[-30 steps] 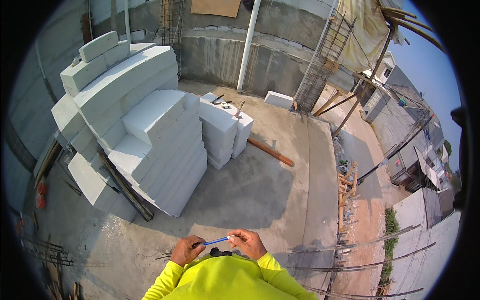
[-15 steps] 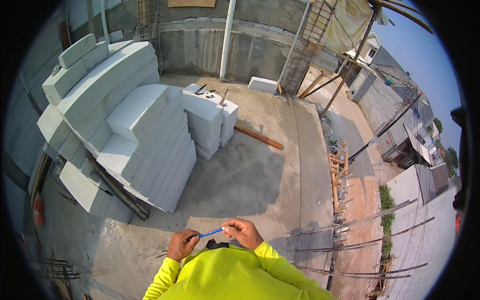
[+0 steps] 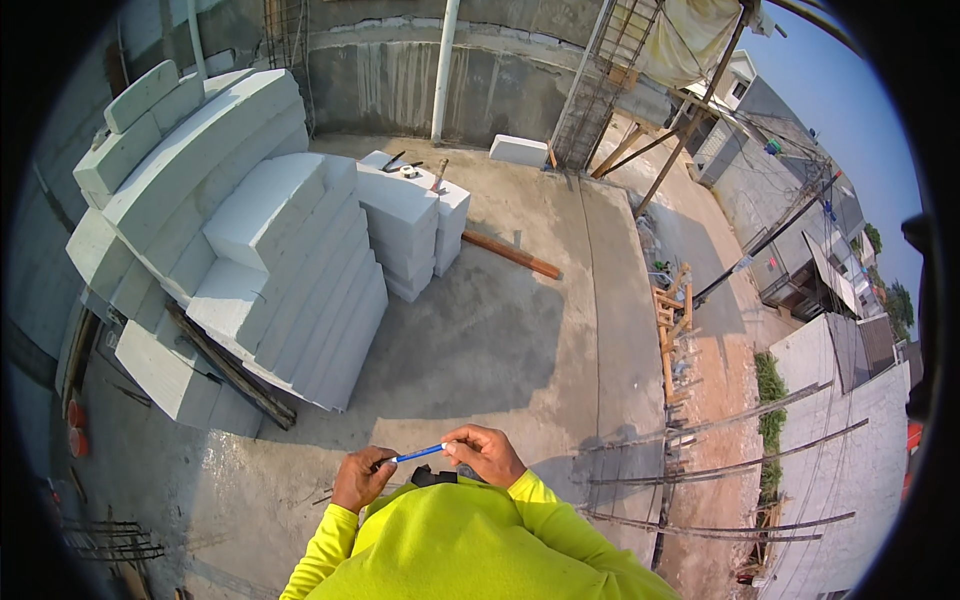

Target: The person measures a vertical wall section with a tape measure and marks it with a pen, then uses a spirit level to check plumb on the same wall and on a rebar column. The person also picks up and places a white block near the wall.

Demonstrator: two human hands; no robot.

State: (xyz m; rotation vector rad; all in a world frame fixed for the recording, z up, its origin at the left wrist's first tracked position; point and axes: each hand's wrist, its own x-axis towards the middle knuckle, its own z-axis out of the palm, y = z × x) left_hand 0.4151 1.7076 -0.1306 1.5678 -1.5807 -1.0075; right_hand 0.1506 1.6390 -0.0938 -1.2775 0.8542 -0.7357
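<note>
pen point(image 3: 419, 453) gripped at both ends above concrete floor point(image 3: 470, 350)

left hand point(image 3: 360, 480): fingers pinched on the pen's dark end. right hand point(image 3: 483, 453): thumb and fingers closed on the white end, higher in view. pen is blue, in front of the person's yellow shirt point(image 3: 470, 550), slanting up to the right (dark item point(image 3: 435, 477) just below it, too unclear to name). big stack of white blocks point(image 3: 310, 285) ahead and left, stepped, dark pole point(image 3: 232, 370) along its lower left side. smaller block stack point(image 3: 397, 215) just beside it on the right; on top, a wooden-handled tool point(image 3: 439, 175) and a small white round thing point(image 3: 408, 172). brown timber point(image 3: 512, 254) lies on the floor, one end near the smaller block stack. lone white block point(image 3: 520, 150) at the foot of the grey wall point(image 3: 500, 95), right of a white pipe point(image 3: 445, 70). thin rods point(image 3: 760, 410) jut out over the dirt strip point(image 3: 705, 390) at right
</note>
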